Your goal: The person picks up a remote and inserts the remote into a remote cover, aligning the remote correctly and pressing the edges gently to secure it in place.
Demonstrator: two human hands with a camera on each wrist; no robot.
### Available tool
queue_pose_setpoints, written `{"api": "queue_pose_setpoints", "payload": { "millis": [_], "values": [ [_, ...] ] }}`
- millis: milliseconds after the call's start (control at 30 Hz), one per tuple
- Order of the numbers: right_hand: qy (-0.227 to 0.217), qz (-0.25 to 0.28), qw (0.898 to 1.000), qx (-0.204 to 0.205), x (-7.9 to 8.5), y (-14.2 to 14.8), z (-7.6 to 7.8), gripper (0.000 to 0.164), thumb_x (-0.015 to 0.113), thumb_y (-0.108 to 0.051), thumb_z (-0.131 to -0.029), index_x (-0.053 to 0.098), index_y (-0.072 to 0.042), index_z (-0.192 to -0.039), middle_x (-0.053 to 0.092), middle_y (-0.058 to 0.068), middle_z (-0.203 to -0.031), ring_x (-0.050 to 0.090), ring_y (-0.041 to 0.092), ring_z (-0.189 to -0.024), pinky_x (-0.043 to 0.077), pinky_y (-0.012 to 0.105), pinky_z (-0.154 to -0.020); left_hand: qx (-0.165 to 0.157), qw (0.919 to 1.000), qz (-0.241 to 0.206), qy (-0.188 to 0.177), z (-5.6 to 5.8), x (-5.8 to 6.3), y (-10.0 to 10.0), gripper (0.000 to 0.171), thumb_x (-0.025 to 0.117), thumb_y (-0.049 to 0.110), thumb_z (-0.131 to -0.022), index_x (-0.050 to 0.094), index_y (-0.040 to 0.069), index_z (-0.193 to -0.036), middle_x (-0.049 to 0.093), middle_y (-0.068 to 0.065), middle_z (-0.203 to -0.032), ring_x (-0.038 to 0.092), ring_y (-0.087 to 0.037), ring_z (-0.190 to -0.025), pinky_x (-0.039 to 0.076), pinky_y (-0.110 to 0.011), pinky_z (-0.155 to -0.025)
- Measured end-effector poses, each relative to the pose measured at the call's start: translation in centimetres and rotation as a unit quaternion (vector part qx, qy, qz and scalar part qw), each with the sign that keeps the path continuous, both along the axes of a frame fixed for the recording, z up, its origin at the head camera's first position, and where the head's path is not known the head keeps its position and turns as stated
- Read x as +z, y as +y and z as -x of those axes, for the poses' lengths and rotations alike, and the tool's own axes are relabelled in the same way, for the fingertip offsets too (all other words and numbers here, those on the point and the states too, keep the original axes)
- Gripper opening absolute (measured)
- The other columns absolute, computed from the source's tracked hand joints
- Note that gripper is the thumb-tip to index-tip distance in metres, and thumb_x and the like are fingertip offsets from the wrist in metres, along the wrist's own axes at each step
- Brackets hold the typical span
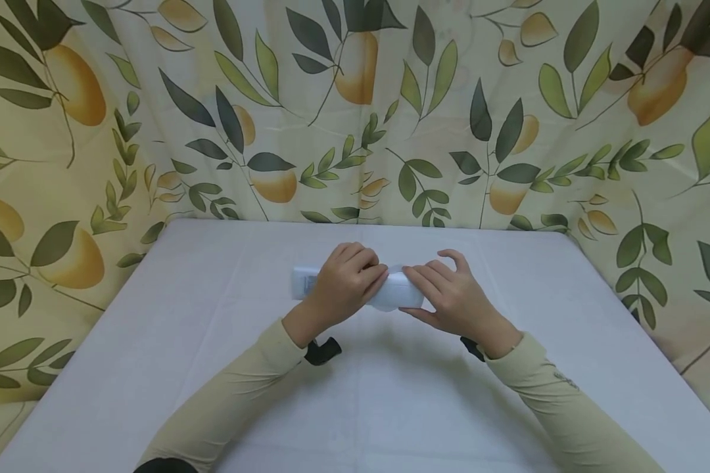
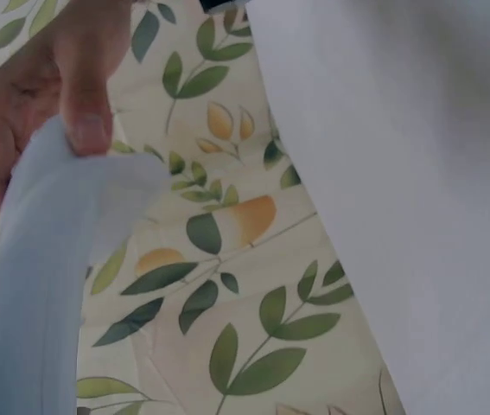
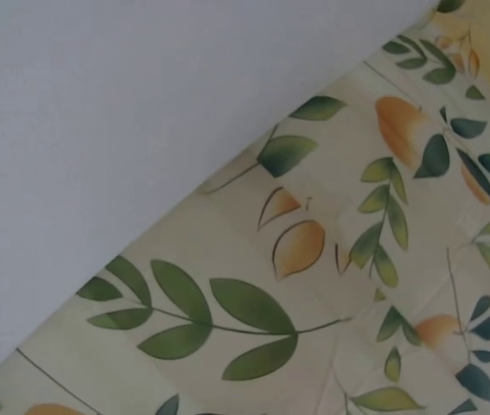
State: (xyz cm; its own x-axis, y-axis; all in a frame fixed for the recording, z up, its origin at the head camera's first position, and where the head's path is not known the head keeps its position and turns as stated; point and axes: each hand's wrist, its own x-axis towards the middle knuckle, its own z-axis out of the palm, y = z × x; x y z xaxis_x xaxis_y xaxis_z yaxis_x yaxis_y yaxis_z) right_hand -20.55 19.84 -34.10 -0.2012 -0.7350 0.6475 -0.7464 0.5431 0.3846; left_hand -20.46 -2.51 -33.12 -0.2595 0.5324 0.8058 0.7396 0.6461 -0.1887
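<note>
My left hand (image 1: 346, 282) grips a long white thing (image 1: 398, 291) around its middle, over the table, with the fingers curled on top. My right hand (image 1: 449, 292) pinches its right end, fingers over it and thumb beneath, one finger raised. A paler end with a greyish rectangle (image 1: 304, 284) sticks out left of my left hand. In the left wrist view the white thing (image 2: 33, 285) looks smooth and curved, with a thin flap at its end, and my right hand (image 2: 50, 95) has its thumb against that end. Its exact kind I cannot tell. The right wrist view shows neither hand.
Under my hands lies a white-covered table (image 1: 390, 407), its far edge against a patterned curtain (image 1: 355, 131) with leaves and orange fruit. A black wrist strap (image 1: 322, 351) sits at the left cuff. Part of a dark round thing (image 1: 165, 465) shows at the bottom edge.
</note>
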Motion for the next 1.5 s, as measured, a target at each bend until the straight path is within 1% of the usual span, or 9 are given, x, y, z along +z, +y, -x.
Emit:
{"api": "queue_pose_setpoints", "payload": {
  "millis": [167,333,400,467,700,900,1067,1233,1500],
  "values": [
    [0.003,0.011,1.000,-0.011,0.9,0.7,-0.2,0.074,0.091,-0.032,-0.049,0.063,0.001,-0.109,0.069,0.012,-0.090,0.061,0.027,-0.077,0.043,0.057,-0.081,0.033,0.9981,0.052,0.006,0.0,0.1,-1.0,0.040,0.070,0.045,-0.080,0.071,0.014,-0.106,0.064,-0.001,-0.091,0.057,-0.018,-0.088,0.046,-0.033,-0.084],
    [0.003,0.036,0.999,-0.018,1.3,1.6,-0.3,0.052,0.062,-0.045,-0.085,0.062,0.002,-0.109,0.069,0.013,-0.090,0.060,0.029,-0.080,0.039,0.059,-0.084,0.074,0.9913,0.108,-0.008,-0.3,0.1,-2.0,0.069,0.069,0.058,-0.074,0.057,0.018,-0.129,0.062,-0.005,-0.109,0.057,-0.021,-0.101,0.044,-0.038,-0.092],
    [0.004,0.040,0.999,-0.021,1.5,1.7,-0.4,0.057,0.043,-0.050,-0.093,0.062,0.002,-0.109,0.069,0.013,-0.090,0.059,0.029,-0.080,0.038,0.060,-0.085,0.089,0.9893,0.115,-0.003,-0.4,0.1,-2.2,0.068,0.070,0.055,-0.074,0.056,0.018,-0.130,0.063,-0.005,-0.107,0.060,-0.021,-0.098,0.047,-0.036,-0.089],
    [0.005,0.042,0.999,-0.022,2.1,1.4,-0.9,0.060,0.039,-0.051,-0.094,0.063,0.002,-0.106,0.068,0.014,-0.088,0.059,0.030,-0.079,0.039,0.060,-0.085,0.100,0.9884,0.113,0.008,-0.5,0.2,-2.4,0.065,0.071,0.053,-0.075,0.058,0.017,-0.128,0.065,-0.004,-0.102,0.063,-0.021,-0.091,0.050,-0.034,-0.083],
    [0.041,0.098,0.994,0.024,1.6,0.6,-1.7,0.051,0.046,-0.047,-0.092,0.060,-0.002,-0.109,0.060,0.019,-0.099,0.054,0.034,-0.088,0.038,0.057,-0.083,0.095,0.9908,0.096,-0.010,-0.8,-0.4,-2.8,0.068,0.069,0.058,-0.074,0.061,0.011,-0.122,0.067,-0.005,-0.095,0.065,-0.020,-0.080,0.054,-0.030,-0.068],
    [0.166,0.145,0.967,0.128,0.3,-0.8,-1.5,0.024,0.059,-0.032,-0.091,0.060,-0.008,-0.084,0.056,0.015,-0.092,0.052,0.028,-0.083,0.038,0.048,-0.090,0.085,0.9919,0.074,-0.058,-1.2,-0.8,-2.5,0.070,0.070,0.057,-0.075,0.059,0.008,-0.123,0.068,-0.007,-0.094,0.066,-0.019,-0.076,0.055,-0.028,-0.065],
    [0.198,0.178,0.952,0.154,0.0,-1.4,-1.5,0.018,0.058,-0.018,-0.093,0.059,-0.007,-0.078,0.051,0.014,-0.089,0.045,0.026,-0.081,0.030,0.041,-0.108,0.083,0.9908,0.062,-0.087,-1.9,-0.7,-2.1,0.070,0.069,0.056,-0.076,0.058,0.007,-0.124,0.069,-0.008,-0.096,0.066,-0.019,-0.076,0.055,-0.028,-0.065],
    [0.216,0.198,0.938,0.184,-0.2,-1.8,-1.6,0.025,0.059,-0.012,-0.092,0.059,-0.001,-0.069,0.052,0.013,-0.083,0.043,0.023,-0.079,0.034,0.038,-0.100,0.110,0.9893,0.039,-0.087,-2.7,-0.7,-1.7,0.070,0.069,0.057,-0.075,0.058,0.007,-0.123,0.068,-0.007,-0.094,0.064,-0.018,-0.072,0.053,-0.026,-0.062],
    [0.176,0.166,0.962,0.127,-1.1,-1.7,-2.4,0.029,0.055,-0.011,-0.093,0.061,-0.001,-0.066,0.069,0.012,-0.076,0.054,0.027,-0.079,0.030,0.043,-0.075,0.140,0.9868,0.018,-0.079,-3.2,-0.8,-1.7,0.069,0.069,0.058,-0.075,0.060,0.006,-0.119,0.067,-0.008,-0.091,0.064,-0.019,-0.072,0.053,-0.027,-0.061]
  ]
}}
